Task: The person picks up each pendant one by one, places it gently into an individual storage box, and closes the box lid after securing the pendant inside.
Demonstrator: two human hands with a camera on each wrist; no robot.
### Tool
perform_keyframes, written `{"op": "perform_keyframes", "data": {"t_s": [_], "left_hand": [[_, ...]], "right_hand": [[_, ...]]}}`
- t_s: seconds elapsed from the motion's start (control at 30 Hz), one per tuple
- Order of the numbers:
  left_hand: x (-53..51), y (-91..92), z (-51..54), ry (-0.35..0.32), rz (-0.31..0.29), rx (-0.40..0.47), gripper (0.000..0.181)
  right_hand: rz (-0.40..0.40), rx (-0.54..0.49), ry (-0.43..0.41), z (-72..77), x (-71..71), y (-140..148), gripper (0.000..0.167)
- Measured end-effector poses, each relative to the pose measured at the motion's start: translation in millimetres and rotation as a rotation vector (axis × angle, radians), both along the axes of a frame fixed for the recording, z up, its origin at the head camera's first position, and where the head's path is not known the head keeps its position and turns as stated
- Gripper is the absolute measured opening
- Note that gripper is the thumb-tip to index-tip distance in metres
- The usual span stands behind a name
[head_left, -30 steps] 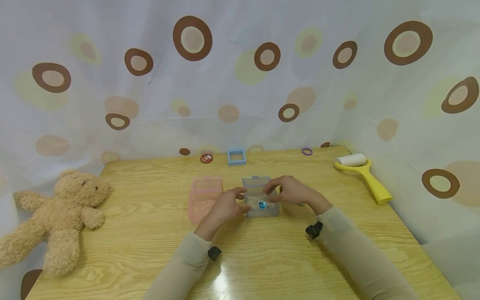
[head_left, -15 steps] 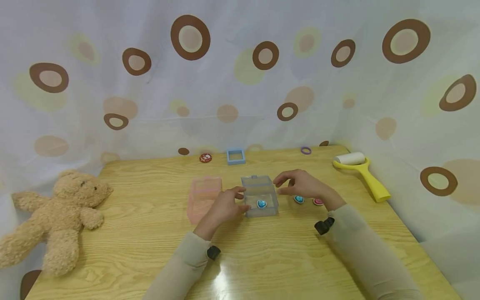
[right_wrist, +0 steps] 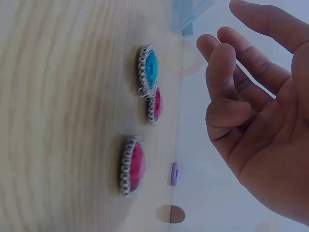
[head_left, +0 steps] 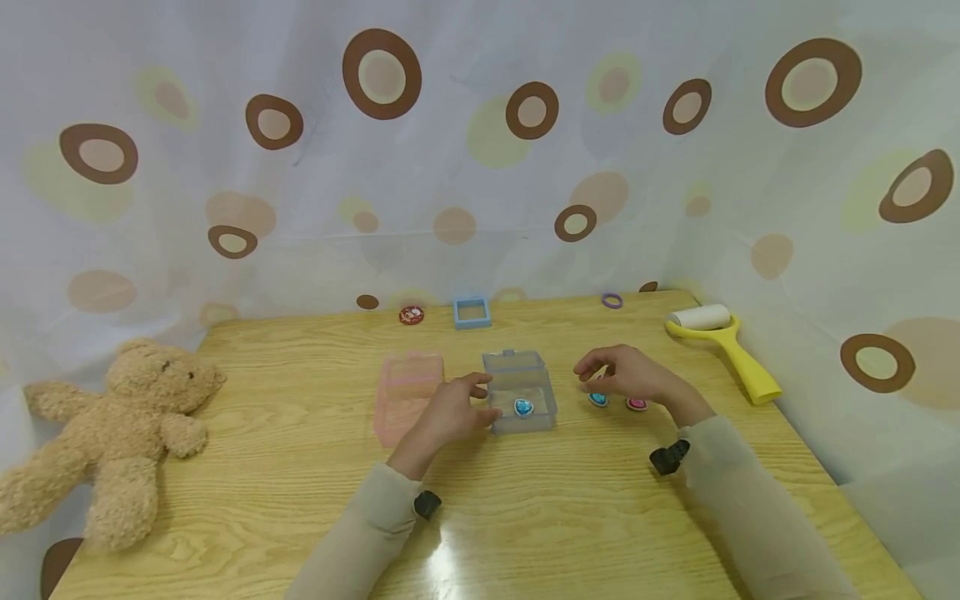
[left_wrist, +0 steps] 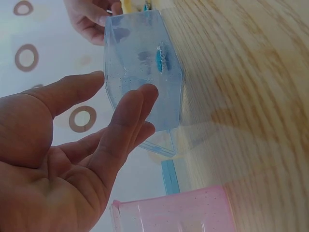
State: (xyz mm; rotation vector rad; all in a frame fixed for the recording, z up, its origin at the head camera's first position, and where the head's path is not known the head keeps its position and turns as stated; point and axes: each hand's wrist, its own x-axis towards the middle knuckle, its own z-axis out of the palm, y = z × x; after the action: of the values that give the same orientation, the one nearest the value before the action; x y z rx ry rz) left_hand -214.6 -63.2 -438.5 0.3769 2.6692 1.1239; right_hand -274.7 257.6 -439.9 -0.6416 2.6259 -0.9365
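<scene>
A clear bluish box (head_left: 522, 389) stands with its lid raised, a blue gem (head_left: 523, 407) lying inside. The left hand (head_left: 452, 411) is at the box's left side, fingers relaxed and apart; in the left wrist view its fingertips are close to the box wall (left_wrist: 140, 72). Right of the box, the right hand (head_left: 628, 375) hovers with loosely bent fingers and nothing in them. Below it lie a second blue gem (head_left: 597, 399) and a pink gem (head_left: 637, 403). The right wrist view shows a blue gem (right_wrist: 151, 68) and two pink ones (right_wrist: 137, 166), all silver-rimmed.
Left of the left hand is a pink transparent box (head_left: 408, 398). Along the back lie a red round piece (head_left: 412, 315), a blue square frame (head_left: 472, 323) and a purple ring (head_left: 612, 301). A yellow-handled roller (head_left: 738, 354) is at right, a teddy bear (head_left: 123, 442) at left.
The right hand has moved from above the clear box rightward to over the loose gems, which came into view. The left hand has stayed beside the box.
</scene>
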Motion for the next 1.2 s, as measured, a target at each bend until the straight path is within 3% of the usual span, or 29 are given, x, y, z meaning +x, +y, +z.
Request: {"op": "perform_keyframes", "data": {"t_s": [0.4, 0.67, 1.2], "left_hand": [[0.2, -1.1, -1.1, -0.008, -0.005, 0.007, 0.059], [0.4, -1.9, 0.2, -0.013, -0.003, 0.016, 0.059], [1.1, -2.2, 2.0, -0.033, -0.003, 0.026, 0.060]], "right_hand": [[-0.011, 0.041, 0.030, -15.4, 0.9, 19, 0.028], [-0.044, 0.037, -0.039, -18.3, 3.0, 25, 0.028], [-0.029, 0.138, 0.041, -29.4, -3.1, 20, 0.031]]}}
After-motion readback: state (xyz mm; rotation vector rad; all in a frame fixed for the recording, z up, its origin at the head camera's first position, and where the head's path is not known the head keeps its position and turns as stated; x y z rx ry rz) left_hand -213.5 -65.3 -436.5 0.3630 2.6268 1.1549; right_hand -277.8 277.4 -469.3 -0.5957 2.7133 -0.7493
